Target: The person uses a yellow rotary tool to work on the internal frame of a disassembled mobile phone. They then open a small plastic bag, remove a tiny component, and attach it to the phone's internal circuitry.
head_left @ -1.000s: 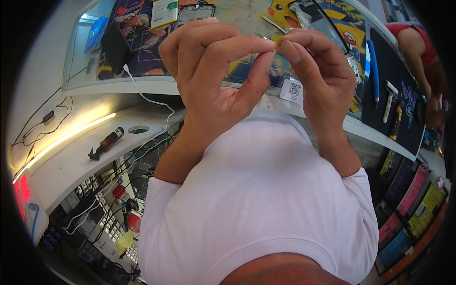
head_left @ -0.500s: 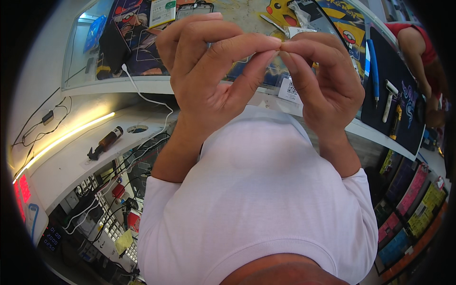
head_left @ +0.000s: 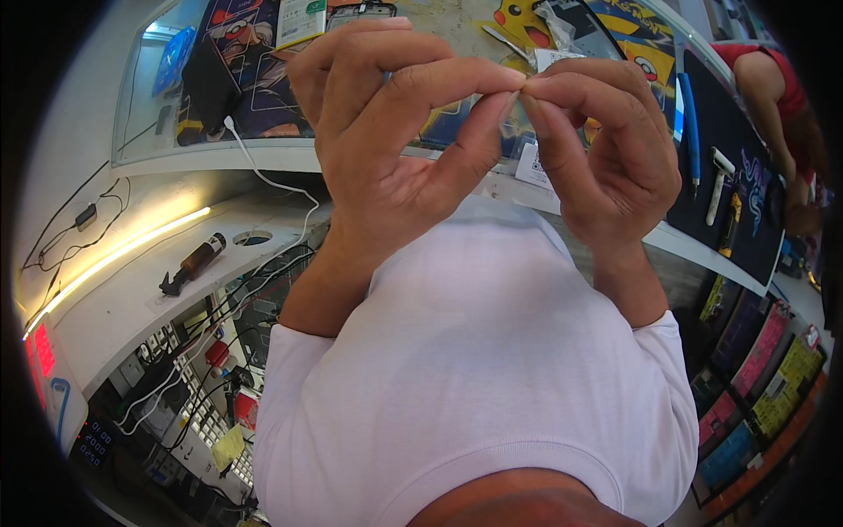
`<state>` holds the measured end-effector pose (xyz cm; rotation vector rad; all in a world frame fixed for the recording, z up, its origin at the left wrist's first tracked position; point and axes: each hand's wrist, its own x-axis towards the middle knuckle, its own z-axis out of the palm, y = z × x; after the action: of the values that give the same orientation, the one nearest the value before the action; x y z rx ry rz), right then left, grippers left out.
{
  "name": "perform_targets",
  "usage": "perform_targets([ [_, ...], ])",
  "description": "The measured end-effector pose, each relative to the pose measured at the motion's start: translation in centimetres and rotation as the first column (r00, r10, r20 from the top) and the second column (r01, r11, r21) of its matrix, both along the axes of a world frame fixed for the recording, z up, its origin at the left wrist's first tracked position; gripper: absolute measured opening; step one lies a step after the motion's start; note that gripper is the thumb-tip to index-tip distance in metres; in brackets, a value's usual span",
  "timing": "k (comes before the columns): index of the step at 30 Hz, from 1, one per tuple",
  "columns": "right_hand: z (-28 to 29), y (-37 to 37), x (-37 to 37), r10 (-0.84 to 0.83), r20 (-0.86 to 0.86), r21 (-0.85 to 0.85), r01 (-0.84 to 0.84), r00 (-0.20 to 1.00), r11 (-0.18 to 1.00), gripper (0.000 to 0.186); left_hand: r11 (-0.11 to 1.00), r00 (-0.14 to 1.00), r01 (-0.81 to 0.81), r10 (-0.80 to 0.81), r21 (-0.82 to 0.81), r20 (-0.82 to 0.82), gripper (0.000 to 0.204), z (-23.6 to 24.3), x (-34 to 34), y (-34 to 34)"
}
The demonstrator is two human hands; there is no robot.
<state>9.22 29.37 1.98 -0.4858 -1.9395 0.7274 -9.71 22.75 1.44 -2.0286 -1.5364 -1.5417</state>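
Both hands are raised close under the camera, fingertips meeting. Against the frame one second back, the left hand (head_left: 395, 149) has turned so its thumb and forefinger now press straight against those of the right hand (head_left: 606, 149); the gap between them has closed. I read this as the pinch tightening on something very small, probably a peel or a pull, but that is my judgement only.

State of hands: both narrow, curled into a fine pinch, other fingers folded. What they hold is too small to make out; only a thin pale sliver (head_left: 523, 81) shows where the tips touch. It sits right between the two thumbs, well above the bench.

Materials around:
- Beyond the hands, a glass-topped bench (head_left: 219, 158) with a white rim, over bright cartoon prints, glossy.
- A white cable (head_left: 281, 189) trails off the rim below the left hand.
- Left of the left wrist, on a white shelf, a dark brown bottle (head_left: 195, 262) lies on its side.
- Right of the right hand, a black mat (head_left: 755, 202) carries a blue-handled tool (head_left: 689, 114).
- Another person's arm, red sleeve (head_left: 773, 70), at far right.
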Motion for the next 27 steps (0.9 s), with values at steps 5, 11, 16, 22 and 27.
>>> perform_targets([
  [5,-0.1,-0.4,0.0,0.041,-0.044,-0.155,-0.048,0.998,0.987,0.019,0.998,0.997,0.046,-0.043,-0.044,0.058,0.021,-0.1,0.0,0.0],
  [11,-0.1,-0.7,-0.2,0.073,-0.19,-0.466,-0.155,0.979,0.871,0.016,0.982,0.947,0.143,-0.099,-0.127,0.305,0.017,-0.5,0.2,0.1],
  [16,-0.4,-0.1,0.0,-0.027,-0.372,-0.751,-0.284,0.928,0.596,0.019,0.981,0.977,0.003,0.038,-0.193,0.208,0.014,-1.8,-0.5,1.4],
  [22,-0.8,0.7,0.4,-0.069,-0.517,-0.809,-0.46,0.853,0.367,0.026,0.931,0.993,-0.106,0.118,-0.349,0.013,0.017,-2.9,-1.0,2.1],
  [27,-0.9,0.4,0.2,-0.099,-0.542,-0.802,-0.478,0.834,0.359,0.027,0.924,0.969,0.141,-0.054,-0.356,0.243,0.019,-1.8,-0.5,1.9],
])
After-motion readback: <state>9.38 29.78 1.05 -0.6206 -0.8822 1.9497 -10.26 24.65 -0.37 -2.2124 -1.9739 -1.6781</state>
